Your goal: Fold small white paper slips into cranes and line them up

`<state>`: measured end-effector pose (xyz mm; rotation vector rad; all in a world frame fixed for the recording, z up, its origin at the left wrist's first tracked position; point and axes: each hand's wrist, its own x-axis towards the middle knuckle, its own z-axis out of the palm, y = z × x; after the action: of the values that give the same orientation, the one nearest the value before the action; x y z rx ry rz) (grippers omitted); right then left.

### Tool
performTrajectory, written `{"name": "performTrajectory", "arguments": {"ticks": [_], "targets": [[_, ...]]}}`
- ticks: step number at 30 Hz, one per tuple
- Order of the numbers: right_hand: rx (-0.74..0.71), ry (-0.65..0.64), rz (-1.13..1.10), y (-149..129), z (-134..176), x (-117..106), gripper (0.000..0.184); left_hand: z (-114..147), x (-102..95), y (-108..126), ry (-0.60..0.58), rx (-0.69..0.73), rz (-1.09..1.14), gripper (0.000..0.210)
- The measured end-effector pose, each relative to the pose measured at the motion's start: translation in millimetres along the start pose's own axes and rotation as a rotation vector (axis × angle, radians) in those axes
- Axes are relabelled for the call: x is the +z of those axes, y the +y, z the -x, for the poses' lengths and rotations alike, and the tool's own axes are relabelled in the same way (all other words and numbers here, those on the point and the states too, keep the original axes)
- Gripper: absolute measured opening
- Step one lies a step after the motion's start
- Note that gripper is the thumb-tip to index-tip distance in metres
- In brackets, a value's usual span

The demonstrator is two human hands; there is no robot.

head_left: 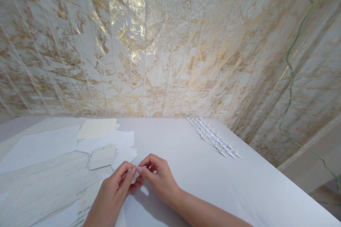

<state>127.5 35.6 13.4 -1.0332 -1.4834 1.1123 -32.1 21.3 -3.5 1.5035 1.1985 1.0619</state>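
Both hands meet over the white table, pinching a small piece of white paper (135, 177) between thumbs and fingers. My left hand (119, 181) grips its left side, and my right hand (156, 175) grips the right side. Much of the paper is hidden behind the fingers, so its folded shape cannot be made out. Just left of the hands lies a stack of small square papers (102, 156). Farther off to the right, several small folded paper pieces (213, 136) with pointed tips are lined up in rows.
Loose sheets of paper (39, 145), some with writing, cover the table's left side. A cream paper (97, 128) lies near the back edge. The white table (226, 184) meets a gold-patterned covering (160, 60) behind. A green-yellow cord (290, 78) hangs at the right.
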Motion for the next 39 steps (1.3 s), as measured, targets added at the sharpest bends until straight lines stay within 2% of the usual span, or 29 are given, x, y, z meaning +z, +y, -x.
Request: {"name": "performTrajectory", "arguments": {"ticks": [12, 19, 23, 29, 34, 39], "targets": [[0.159, 0.041, -0.185, 17.0, -12.2, -2.2, 0.040, 1.8, 1.7, -2.4, 0.030, -0.037, 0.009, 0.050], [0.126, 0.046, -0.126, 14.5, -10.7, -4.3, 0.038, 0.4, 7.6, -4.1, -0.026, -0.103, 0.092, 0.056], [0.092, 0.033, -0.084, 16.3, -11.4, -4.8, 0.039, 0.1, 8.0, -2.1, -0.046, -0.126, 0.172, 0.052], [0.073, -0.012, -0.143, 15.2, -12.3, -6.7, 0.044, 1.8, 6.4, 6.8, -0.045, -0.162, 0.269, 0.050], [0.138, -0.088, -0.159, 13.0, -9.9, -6.8, 0.041, 2.5, 8.8, -5.9, -0.077, -0.134, 0.254, 0.050], [0.167, -0.051, -0.217, 17.2, -13.5, -7.1, 0.040, -2.6, 6.2, -17.9, -0.065, -0.127, 0.232, 0.050]]}}
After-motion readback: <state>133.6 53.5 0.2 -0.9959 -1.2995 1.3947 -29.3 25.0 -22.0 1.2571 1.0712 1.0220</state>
